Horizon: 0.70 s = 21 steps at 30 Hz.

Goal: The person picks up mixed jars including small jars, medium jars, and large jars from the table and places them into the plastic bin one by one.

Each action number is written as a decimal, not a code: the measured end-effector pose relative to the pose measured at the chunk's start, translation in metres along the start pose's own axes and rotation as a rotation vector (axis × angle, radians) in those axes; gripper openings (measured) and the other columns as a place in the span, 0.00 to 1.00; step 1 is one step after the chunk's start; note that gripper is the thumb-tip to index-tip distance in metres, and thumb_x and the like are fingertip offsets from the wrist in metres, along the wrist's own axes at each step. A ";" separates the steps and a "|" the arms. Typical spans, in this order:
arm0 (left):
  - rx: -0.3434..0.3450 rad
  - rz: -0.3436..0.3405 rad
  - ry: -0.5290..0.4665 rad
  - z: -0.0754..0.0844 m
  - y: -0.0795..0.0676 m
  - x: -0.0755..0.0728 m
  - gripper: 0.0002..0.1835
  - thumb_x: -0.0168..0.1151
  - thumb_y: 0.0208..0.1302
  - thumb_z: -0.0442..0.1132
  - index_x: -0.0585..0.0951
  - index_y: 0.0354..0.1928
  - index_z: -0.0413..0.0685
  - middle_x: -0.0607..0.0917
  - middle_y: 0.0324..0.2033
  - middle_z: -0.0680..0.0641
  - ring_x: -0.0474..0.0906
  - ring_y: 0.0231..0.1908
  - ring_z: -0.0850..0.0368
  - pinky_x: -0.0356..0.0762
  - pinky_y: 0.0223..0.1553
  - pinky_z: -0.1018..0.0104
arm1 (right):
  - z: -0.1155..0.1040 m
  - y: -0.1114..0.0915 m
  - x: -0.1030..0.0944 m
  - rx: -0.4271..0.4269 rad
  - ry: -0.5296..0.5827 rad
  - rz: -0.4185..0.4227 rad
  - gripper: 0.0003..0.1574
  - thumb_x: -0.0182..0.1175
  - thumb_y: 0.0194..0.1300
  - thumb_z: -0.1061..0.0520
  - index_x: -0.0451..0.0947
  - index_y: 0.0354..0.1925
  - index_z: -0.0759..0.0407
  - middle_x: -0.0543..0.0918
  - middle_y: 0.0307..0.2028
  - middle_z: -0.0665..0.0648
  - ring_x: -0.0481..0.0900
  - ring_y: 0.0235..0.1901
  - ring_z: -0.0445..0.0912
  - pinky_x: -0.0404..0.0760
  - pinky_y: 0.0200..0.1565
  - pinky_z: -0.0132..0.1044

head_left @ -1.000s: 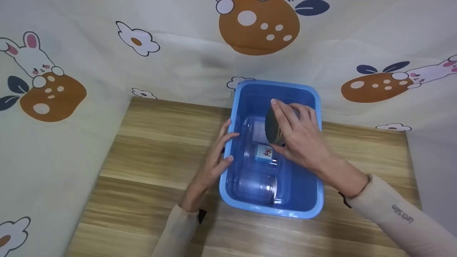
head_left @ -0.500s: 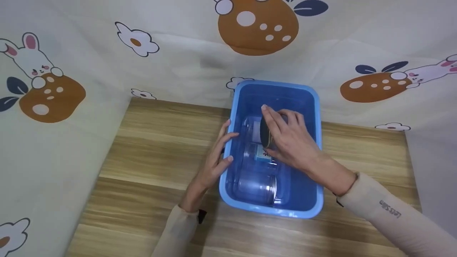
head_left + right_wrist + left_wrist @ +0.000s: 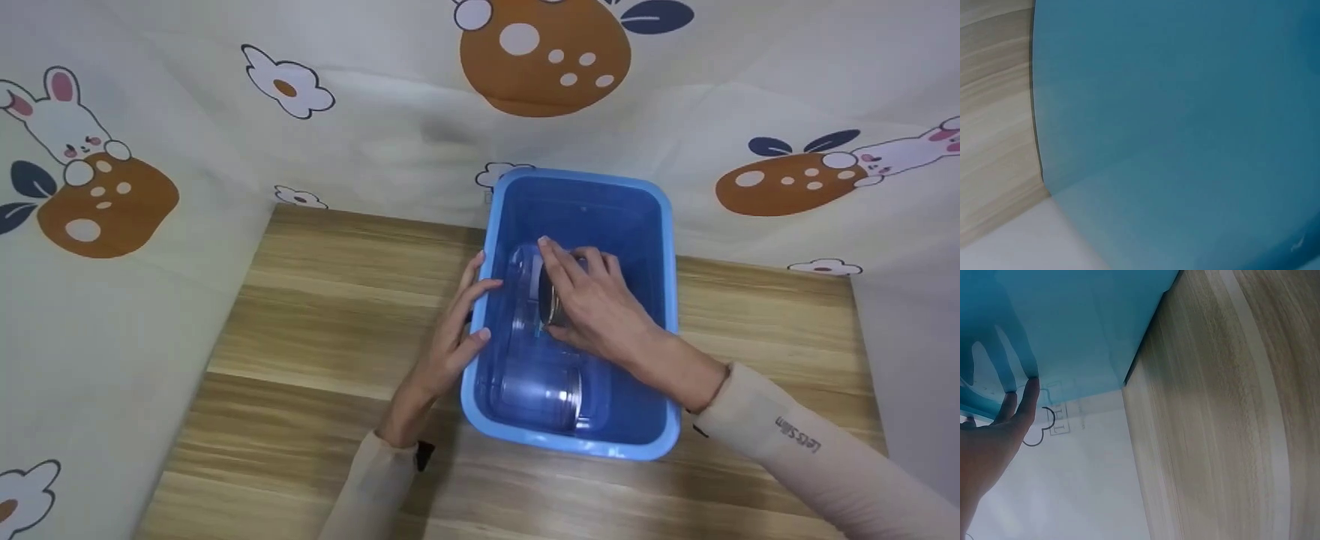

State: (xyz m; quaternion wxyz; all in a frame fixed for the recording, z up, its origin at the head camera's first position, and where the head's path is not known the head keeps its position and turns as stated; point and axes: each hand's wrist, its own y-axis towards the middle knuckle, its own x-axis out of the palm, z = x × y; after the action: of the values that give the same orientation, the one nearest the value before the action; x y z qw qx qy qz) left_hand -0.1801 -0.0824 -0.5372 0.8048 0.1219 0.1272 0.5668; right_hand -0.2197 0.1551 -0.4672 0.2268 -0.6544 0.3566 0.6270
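A blue plastic bin (image 3: 571,448) stands on the wooden surface, with clear jars lying on their sides inside. The nearest clear jar (image 3: 536,394) is in plain sight; others further back are partly covered by my right hand (image 3: 600,304). That hand reaches into the bin and grips a jar by its dark lid (image 3: 548,294), which faces left; the jar's body is mostly hidden under the palm. Along the bin's left side, my left hand (image 3: 448,352) touches the rim with thumb and fingertips. In the left wrist view, extended fingers (image 3: 1028,396) lie against the bin's outer wall (image 3: 1084,326).
Wood-patterned flooring (image 3: 330,315) extends on both sides of the bin. Behind it rises a pale cloth backdrop (image 3: 390,142) printed with rabbits, orange fruits and flowers. The right wrist view is mostly filled by the bin's blue wall (image 3: 1174,124).
My right hand has moved left, nearer to me and apparently deeper into the bin with the dark-lidded jar, covering the labelled jar below. The left hand and bin have stayed put.
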 end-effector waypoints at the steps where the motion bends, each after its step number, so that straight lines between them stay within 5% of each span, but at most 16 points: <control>1: -0.004 0.000 0.002 0.000 0.000 0.000 0.29 0.50 0.67 0.38 0.67 0.71 0.49 0.43 0.79 0.49 0.45 0.76 0.47 0.70 0.62 0.45 | 0.000 0.000 0.001 0.004 0.004 -0.009 0.75 0.80 0.45 0.42 0.47 0.77 0.66 0.66 0.70 0.67 0.69 0.59 0.64 0.68 0.59 0.61; 8: -0.008 -0.004 -0.002 0.000 0.000 0.000 0.29 0.50 0.67 0.38 0.65 0.70 0.40 0.43 0.79 0.50 0.45 0.76 0.48 0.69 0.63 0.46 | -0.001 0.000 0.005 0.020 0.015 -0.074 0.75 0.79 0.47 0.40 0.47 0.77 0.64 0.65 0.71 0.66 0.68 0.60 0.64 0.69 0.60 0.62; 14: -0.011 -0.001 -0.010 -0.001 0.000 0.001 0.29 0.50 0.66 0.38 0.66 0.70 0.46 0.43 0.79 0.48 0.49 0.75 0.47 0.70 0.62 0.46 | -0.001 0.002 0.007 -0.011 0.026 -0.082 0.75 0.77 0.47 0.36 0.46 0.78 0.62 0.67 0.70 0.64 0.69 0.60 0.63 0.68 0.61 0.65; 21: -0.014 -0.006 -0.022 -0.001 0.000 0.000 0.29 0.50 0.67 0.40 0.65 0.70 0.41 0.44 0.78 0.51 0.49 0.75 0.46 0.70 0.62 0.42 | 0.002 0.005 0.011 -0.010 0.045 -0.071 0.75 0.76 0.46 0.35 0.47 0.78 0.60 0.67 0.70 0.63 0.68 0.62 0.63 0.69 0.60 0.66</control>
State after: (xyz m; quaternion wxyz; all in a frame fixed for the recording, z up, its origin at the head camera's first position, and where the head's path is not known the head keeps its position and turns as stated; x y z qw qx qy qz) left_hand -0.1805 -0.0818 -0.5380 0.8088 0.1218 0.1148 0.5638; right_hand -0.2252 0.1516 -0.4777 0.2374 -0.6818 0.3351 0.6054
